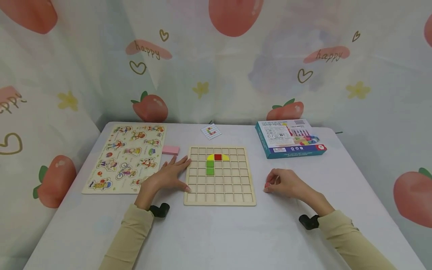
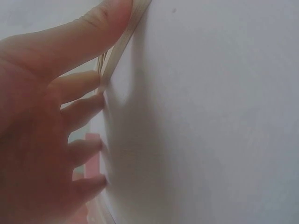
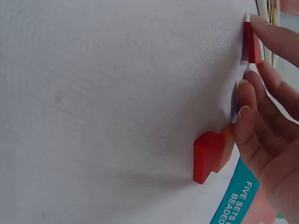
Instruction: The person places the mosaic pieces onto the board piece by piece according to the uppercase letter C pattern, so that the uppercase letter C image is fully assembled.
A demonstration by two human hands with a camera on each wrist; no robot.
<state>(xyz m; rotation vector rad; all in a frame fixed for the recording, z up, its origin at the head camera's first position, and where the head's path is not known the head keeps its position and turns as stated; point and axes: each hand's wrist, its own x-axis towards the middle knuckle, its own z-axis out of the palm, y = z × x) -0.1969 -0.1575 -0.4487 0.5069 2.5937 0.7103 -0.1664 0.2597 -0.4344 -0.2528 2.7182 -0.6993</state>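
Note:
A wooden grid board [image 1: 219, 206] lies flat on the table. In its cells sit a red square block [image 1: 218, 157], two green square blocks [image 1: 210, 168] and two yellow rounded-corner blocks [image 1: 225, 158]. My left hand [image 1: 168, 177] has its fingers spread, thumb and index touching the board's left edge. Right of the board, my right hand [image 1: 283, 183] pinches a red block [image 3: 252, 43] between thumb and index finger, low over the table. By its little finger in the right wrist view are another red block [image 3: 206, 156] and an orange one [image 3: 225, 150]; the hand hides both in the head view.
A picture puzzle board [image 1: 116, 155] lies at the left, with a pink block [image 1: 170, 150] beside it. Behind the grid board lies a small pattern card [image 1: 211, 131]. A teal and white box [image 1: 291, 138] stands at the back right.

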